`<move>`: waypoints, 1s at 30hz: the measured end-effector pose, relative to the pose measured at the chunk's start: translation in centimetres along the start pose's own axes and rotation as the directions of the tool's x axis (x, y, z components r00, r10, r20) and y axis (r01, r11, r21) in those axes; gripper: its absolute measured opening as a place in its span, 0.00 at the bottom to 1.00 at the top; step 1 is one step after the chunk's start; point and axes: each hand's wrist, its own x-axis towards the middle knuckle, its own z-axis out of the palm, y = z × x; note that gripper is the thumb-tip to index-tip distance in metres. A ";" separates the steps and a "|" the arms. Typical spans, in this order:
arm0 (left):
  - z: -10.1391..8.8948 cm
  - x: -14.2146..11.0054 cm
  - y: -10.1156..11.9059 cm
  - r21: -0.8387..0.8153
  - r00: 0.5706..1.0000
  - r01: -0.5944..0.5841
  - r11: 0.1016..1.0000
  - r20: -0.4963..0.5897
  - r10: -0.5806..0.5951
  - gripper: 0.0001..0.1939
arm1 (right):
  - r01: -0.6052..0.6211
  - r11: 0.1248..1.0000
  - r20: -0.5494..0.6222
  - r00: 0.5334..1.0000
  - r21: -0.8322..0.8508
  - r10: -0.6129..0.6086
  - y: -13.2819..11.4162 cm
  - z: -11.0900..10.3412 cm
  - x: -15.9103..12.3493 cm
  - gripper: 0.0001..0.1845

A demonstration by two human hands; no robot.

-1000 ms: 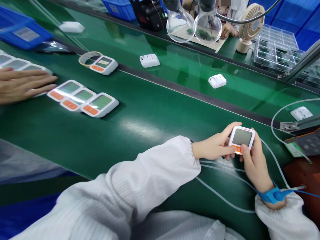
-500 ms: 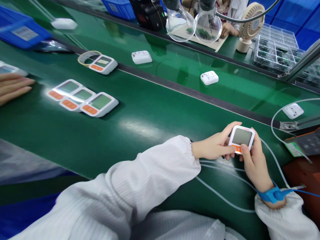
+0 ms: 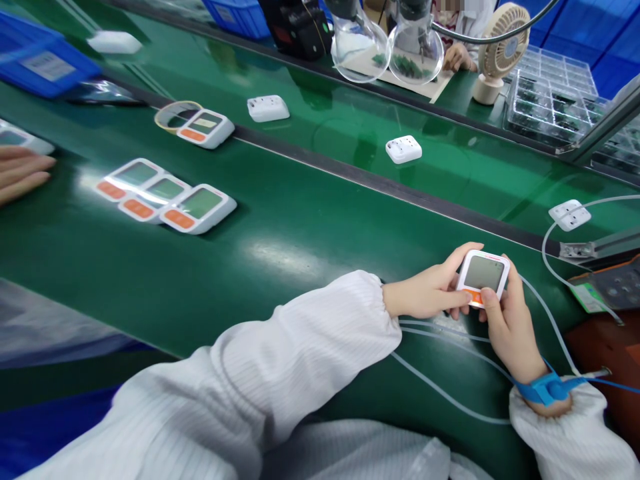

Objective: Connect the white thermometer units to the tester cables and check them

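Both my hands hold one small white device with a grey screen and an orange button (image 3: 483, 275) above the green table. My left hand (image 3: 431, 293) grips its left side, fingers curled round it. My right hand (image 3: 507, 321) grips its right side, thumb on the orange button. A blue wrist strap (image 3: 545, 388) circles my right wrist. Clear tubes (image 3: 450, 397) lie under my forearms.
Three like devices (image 3: 165, 198) lie in a row at the left, another (image 3: 206, 127) by a tape roll (image 3: 173, 115). White shells (image 3: 403, 149) ride the far belt (image 3: 350, 127). A co-worker's hand (image 3: 20, 175) rests at the left edge. A fan (image 3: 500, 47) and trays (image 3: 555, 93) stand behind.
The white shells on the far belt have drifted left. The co-worker's hand at the left has drawn back toward the edge. My hands and the held device have stayed put.
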 end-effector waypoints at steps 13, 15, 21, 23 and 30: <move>0.1 -0.1 0.2 -0.044 1.000 0.016 0.999 -0.014 -0.017 0.48 | 0.006 1.000 -0.009 1.000 0.001 -0.006 0.1 0.0 0.0 0.39; 0.1 -0.1 0.2 -0.047 1.000 0.011 0.999 -0.022 -0.012 0.48 | 0.021 1.000 -0.020 1.000 -0.013 -0.021 0.1 0.0 -0.2 0.38; 0.3 -0.1 -0.1 0.019 0.993 0.036 0.999 -0.114 -0.034 0.50 | 0.100 0.990 -0.158 0.981 -0.103 -0.116 0.2 0.1 -0.2 0.38; 0.3 0.0 -0.4 0.052 0.988 0.039 0.998 -0.151 -0.030 0.49 | 0.122 0.975 -0.240 0.956 -0.187 -0.166 0.2 -0.1 0.1 0.35; 0.2 0.3 -1.5 0.191 0.980 0.053 0.980 -0.199 -0.014 0.47 | 0.139 0.900 -0.354 0.886 -0.414 -0.299 2.1 -1.1 2.4 0.27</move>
